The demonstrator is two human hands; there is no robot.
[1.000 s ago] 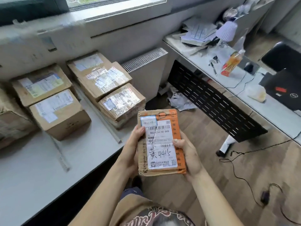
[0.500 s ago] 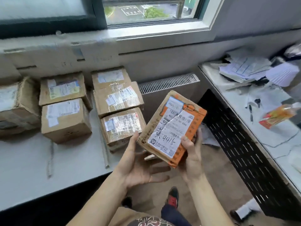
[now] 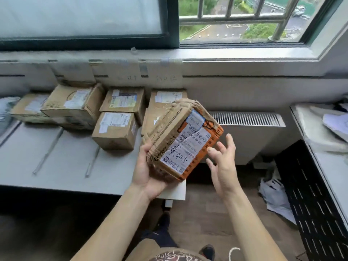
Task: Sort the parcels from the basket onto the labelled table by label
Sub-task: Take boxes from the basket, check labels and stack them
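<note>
My left hand grips a brown and orange cardboard parcel from below, tilted, its white label with handwriting facing up. The parcel hangs over the right end of the grey table. My right hand is just to the right of the parcel, fingers spread and off it. Several cardboard parcels stand at the back of the table, among them a small box, one behind it and a larger box. Paper labels are taped on the wall above them.
A white radiator stands against the wall right of the table. A second desk with papers and a black perforated panel is at the far right. A white bag lies on the wooden floor.
My right hand has let go of the parcel and opened beside it. My left hand now carries it alone, moved over the table's right end. My view has swung left and up toward the window.
</note>
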